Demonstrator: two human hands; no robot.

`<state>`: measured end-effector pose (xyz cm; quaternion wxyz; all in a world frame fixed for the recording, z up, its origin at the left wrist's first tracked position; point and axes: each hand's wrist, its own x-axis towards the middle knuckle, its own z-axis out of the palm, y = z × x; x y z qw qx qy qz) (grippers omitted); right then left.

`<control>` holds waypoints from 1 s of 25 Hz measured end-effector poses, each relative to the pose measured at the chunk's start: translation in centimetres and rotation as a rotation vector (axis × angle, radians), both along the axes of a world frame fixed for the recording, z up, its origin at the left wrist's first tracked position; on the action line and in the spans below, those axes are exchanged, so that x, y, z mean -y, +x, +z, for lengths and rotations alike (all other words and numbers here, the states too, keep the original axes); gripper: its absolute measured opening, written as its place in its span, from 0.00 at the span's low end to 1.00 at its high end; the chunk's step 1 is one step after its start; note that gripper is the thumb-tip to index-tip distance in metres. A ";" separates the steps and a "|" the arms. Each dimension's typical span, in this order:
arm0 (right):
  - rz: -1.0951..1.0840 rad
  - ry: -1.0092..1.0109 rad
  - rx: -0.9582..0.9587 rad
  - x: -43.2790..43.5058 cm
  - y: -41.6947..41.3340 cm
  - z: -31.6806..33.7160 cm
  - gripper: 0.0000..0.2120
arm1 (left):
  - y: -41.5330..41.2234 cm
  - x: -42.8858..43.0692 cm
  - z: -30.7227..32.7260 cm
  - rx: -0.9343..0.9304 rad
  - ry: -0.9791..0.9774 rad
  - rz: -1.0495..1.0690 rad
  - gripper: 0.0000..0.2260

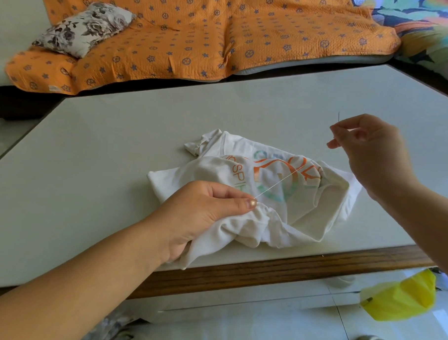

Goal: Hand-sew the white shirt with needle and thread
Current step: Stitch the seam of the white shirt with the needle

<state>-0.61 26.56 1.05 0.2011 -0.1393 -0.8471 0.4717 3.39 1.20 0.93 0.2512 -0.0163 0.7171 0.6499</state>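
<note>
The white shirt (305, 219) lies crumpled on the table (89, 164). The left hand (203, 215) sits on the shirt's near-left part, and its thumb and curled fingers pinch a fold of cloth. From this pinch the thread (276, 185) runs tight over the shirt's print. It goes up to the right hand (370, 155), raised above the shirt's right side, which pinches the needle (338, 116) between thumb and forefinger. I judge the sewing is under way, with one stitch pulled through. How much seam is left, I cannot tell.
</note>
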 end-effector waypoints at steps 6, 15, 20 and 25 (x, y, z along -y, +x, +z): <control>0.321 -0.163 0.152 3.9 3.2 2.2 0.04 | -0.1 -0.2 0.0 -0.061 0.003 0.018 0.10; 0.552 -0.366 0.350 6.2 6.8 2.0 0.05 | 0.2 0.6 0.8 -0.289 -0.308 -0.129 0.05; 0.555 -0.362 0.262 6.3 7.1 2.0 0.03 | 0.3 0.7 0.8 -0.405 -0.268 -0.185 0.08; 0.538 -0.364 0.222 6.3 7.2 2.0 0.04 | -0.2 0.4 0.4 -0.399 -0.182 -0.130 0.02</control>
